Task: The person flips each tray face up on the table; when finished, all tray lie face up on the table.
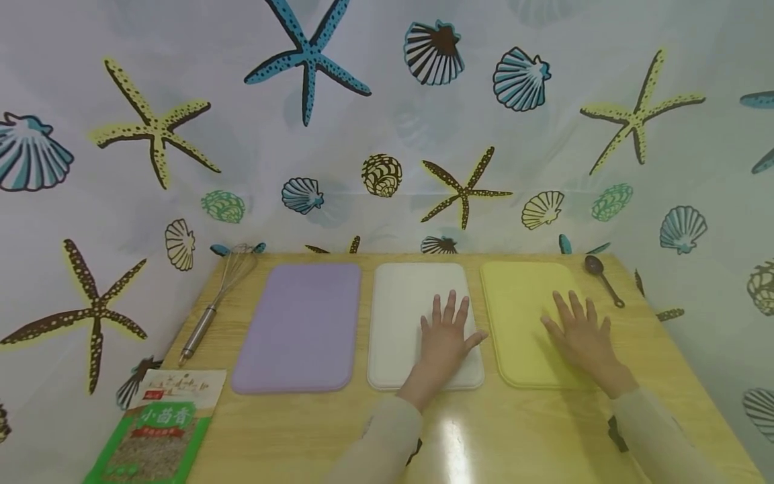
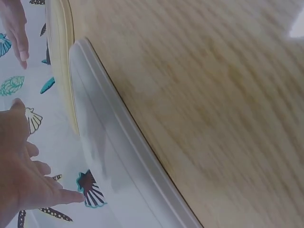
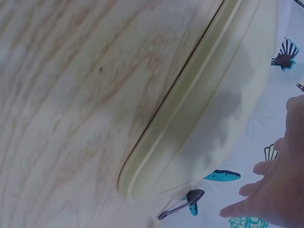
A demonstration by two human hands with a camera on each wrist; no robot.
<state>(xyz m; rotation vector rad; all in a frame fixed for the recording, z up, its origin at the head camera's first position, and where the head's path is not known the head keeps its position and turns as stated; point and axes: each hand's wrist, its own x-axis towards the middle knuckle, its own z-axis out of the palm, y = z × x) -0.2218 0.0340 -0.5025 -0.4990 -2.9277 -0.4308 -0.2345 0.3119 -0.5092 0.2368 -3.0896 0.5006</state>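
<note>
While left hand [image 1: 447, 339] hovers over white board [image 1: 399, 302], fingers spread, grasping nothing, right hand [image 1: 583, 336] hovers over right part of yellow board [image 1: 517, 309], also spread and unladen. White board lies flat on table [image 1: 290, 437], between purple board [image 1: 299, 326] and yellow board, touching neither. Whisk [image 1: 207, 326] left of purple board; packet [image 1: 154, 437] nearer. Dark spoon [image 1: 605, 279] right of yellow board. Behind table: curtain [image 1: 345, 222] patterned with starfish, shells.

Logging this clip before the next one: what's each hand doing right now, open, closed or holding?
Left hand: open, fingers spread over the white board, holding nothing.
Right hand: open, over the yellow board, holding nothing.
</note>
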